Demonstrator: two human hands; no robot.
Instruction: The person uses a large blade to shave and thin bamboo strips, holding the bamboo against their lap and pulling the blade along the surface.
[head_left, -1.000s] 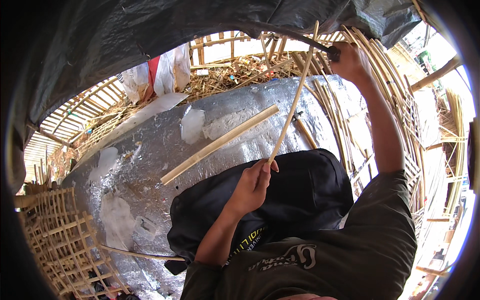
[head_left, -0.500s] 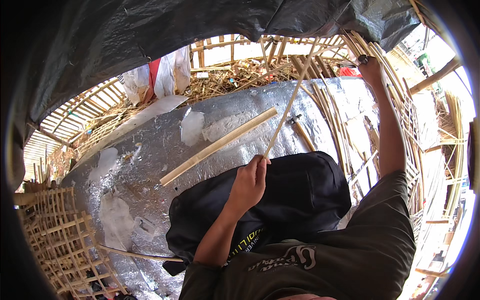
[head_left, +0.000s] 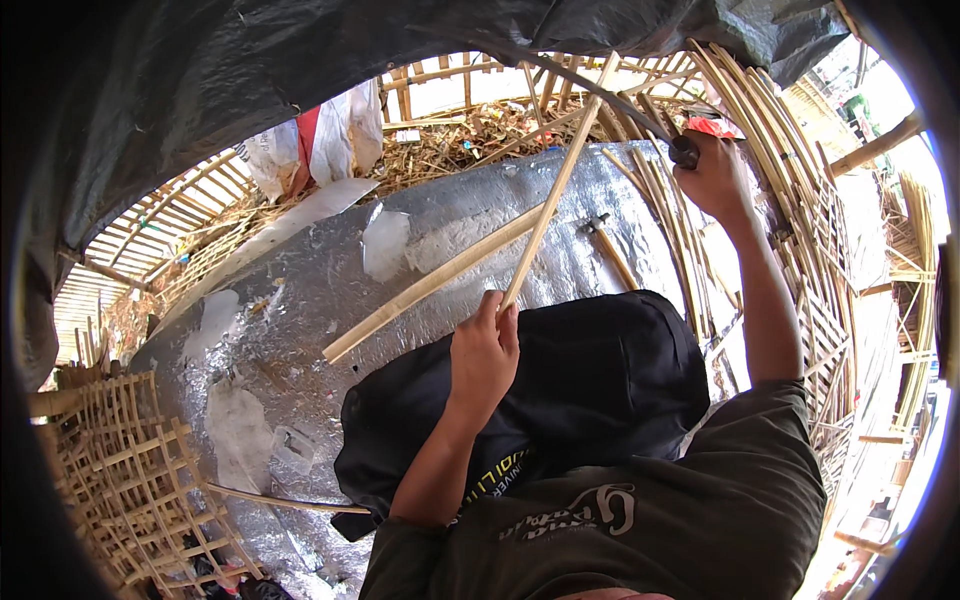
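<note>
My left hand is closed around the lower end of a narrow bamboo strip, which slants up and to the right. In my right hand, at the upper right, is the dark handle of a long-bladed knife. Its blade points up and left and crosses near the strip's far end; whether they touch I cannot tell. A wider bamboo slat lies past my left hand, its far end partly behind the strip. Black cloth covers my lap.
Silvery sheeting spreads ahead, with a hammer lying on it. Long bamboo strips lean at the right. Woven bamboo lattice stands at the left. A black tarp hangs overhead, and white sacks sit at the back.
My right hand has come down and left from the bamboo at the upper right, bringing the knife's blade into clear view. My left hand and its strip have shifted slightly left.
</note>
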